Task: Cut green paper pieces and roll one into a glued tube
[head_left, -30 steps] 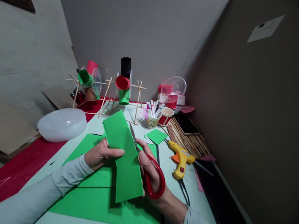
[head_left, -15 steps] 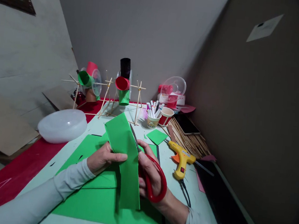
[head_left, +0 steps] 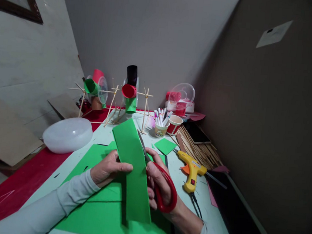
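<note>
Left hand (head_left: 108, 168) pinching a long green foam strip (head_left: 133, 174) at frame centre, held up off the table. Right hand (head_left: 156, 180) closed through the red-handled scissors (head_left: 162, 192), blades running up along the strip's right edge. Cut apparently part-way: strip mostly free, upper stretch left to trim. Larger green sheet (head_left: 97, 222) flat beneath, 1 small green offcut (head_left: 165, 146) above right, yellow glue gun (head_left: 192, 169) at right.

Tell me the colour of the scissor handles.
Red: the scissors in the right hand show red handles, seen in the head view.
</note>
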`<state>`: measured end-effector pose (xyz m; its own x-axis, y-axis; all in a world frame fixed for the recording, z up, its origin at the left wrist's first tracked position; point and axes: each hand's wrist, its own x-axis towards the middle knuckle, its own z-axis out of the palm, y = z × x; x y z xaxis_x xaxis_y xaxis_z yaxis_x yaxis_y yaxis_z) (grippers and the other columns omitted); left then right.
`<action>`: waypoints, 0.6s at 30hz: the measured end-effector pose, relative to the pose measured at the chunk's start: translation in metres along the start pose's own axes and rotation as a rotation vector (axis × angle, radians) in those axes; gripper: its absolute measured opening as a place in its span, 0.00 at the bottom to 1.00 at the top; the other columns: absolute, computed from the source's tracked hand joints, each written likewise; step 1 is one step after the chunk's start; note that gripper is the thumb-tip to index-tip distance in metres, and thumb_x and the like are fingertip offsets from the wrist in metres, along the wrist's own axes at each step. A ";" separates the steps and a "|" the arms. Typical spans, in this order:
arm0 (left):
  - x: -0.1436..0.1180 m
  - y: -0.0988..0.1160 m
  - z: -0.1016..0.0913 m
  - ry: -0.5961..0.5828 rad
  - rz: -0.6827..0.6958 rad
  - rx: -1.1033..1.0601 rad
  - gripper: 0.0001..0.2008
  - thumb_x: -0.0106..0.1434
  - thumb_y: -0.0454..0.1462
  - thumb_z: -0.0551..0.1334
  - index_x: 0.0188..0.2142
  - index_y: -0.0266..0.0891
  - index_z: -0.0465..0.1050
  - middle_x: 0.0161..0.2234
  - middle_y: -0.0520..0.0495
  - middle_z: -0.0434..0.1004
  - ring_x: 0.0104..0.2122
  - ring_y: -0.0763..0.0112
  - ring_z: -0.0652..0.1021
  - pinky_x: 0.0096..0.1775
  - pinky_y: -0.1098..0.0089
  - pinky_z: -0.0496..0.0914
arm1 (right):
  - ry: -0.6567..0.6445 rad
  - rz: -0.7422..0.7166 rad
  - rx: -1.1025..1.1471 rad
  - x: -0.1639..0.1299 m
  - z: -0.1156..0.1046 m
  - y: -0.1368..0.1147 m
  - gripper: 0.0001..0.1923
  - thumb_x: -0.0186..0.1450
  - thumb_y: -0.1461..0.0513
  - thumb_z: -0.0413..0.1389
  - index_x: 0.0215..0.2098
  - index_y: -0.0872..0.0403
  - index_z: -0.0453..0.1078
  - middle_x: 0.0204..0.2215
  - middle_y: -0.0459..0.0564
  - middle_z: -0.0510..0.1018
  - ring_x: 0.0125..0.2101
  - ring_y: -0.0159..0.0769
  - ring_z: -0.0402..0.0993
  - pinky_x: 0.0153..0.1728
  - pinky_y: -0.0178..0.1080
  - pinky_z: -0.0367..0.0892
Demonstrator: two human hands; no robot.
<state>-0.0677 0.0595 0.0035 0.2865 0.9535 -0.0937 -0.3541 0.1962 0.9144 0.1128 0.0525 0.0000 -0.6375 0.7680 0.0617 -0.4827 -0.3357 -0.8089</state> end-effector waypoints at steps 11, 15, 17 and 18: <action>0.009 0.009 -0.005 0.249 0.114 -0.092 0.16 0.51 0.42 0.74 0.31 0.30 0.79 0.31 0.40 0.84 0.30 0.64 0.81 0.37 0.68 0.76 | -0.048 -0.009 0.003 0.000 0.001 0.003 0.28 0.66 0.47 0.56 0.58 0.46 0.51 0.14 0.32 0.63 0.11 0.21 0.49 0.09 0.21 0.54; 0.010 0.006 -0.004 0.295 0.101 -0.073 0.15 0.49 0.41 0.75 0.26 0.30 0.79 0.27 0.42 0.84 0.26 0.67 0.80 0.33 0.71 0.75 | -0.014 -0.033 -0.089 0.000 -0.001 0.005 0.29 0.66 0.45 0.55 0.57 0.48 0.53 0.13 0.32 0.62 0.09 0.22 0.51 0.09 0.23 0.55; 0.009 0.005 -0.004 0.300 0.092 -0.064 0.15 0.48 0.42 0.75 0.24 0.30 0.78 0.26 0.41 0.83 0.24 0.67 0.80 0.32 0.70 0.75 | 0.038 -0.031 -0.119 0.000 -0.001 0.004 0.29 0.65 0.45 0.55 0.57 0.49 0.55 0.13 0.32 0.61 0.10 0.23 0.51 0.08 0.24 0.54; 0.009 0.004 -0.004 0.301 0.088 -0.061 0.16 0.48 0.42 0.76 0.23 0.30 0.78 0.25 0.41 0.83 0.24 0.67 0.80 0.32 0.69 0.75 | 0.067 -0.032 -0.115 -0.001 0.000 0.004 0.28 0.65 0.45 0.56 0.56 0.49 0.56 0.13 0.32 0.59 0.10 0.23 0.50 0.09 0.24 0.53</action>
<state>-0.0704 0.0703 0.0049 -0.0205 0.9906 -0.1354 -0.4210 0.1143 0.8998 0.1114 0.0506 -0.0037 -0.5792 0.8135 0.0523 -0.4275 -0.2485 -0.8692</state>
